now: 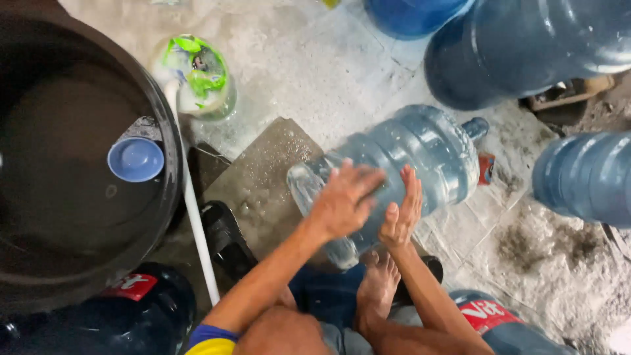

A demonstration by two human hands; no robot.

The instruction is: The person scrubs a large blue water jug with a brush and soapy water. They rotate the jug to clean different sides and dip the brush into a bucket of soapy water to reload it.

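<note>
A large clear blue water jug (420,158) lies on its side on the wet floor, its neck pointing up and right. My left hand (345,197) presses flat on the jug's bottom end with the fingers spread. My right hand (402,213) rests against the jug's side just beside it, palm on the plastic. Neither hand wraps around anything. My bare foot (378,283) stands below the jug, by a black sandal (227,240).
A big dark drum (172,131) of water fills the left, with a blue bowl (136,159) floating in it. More blue jugs lie at the top right (526,46), the right (585,177) and the bottom corners. A clear jar with green contents (197,75) and a white pipe (197,230) stand near the drum.
</note>
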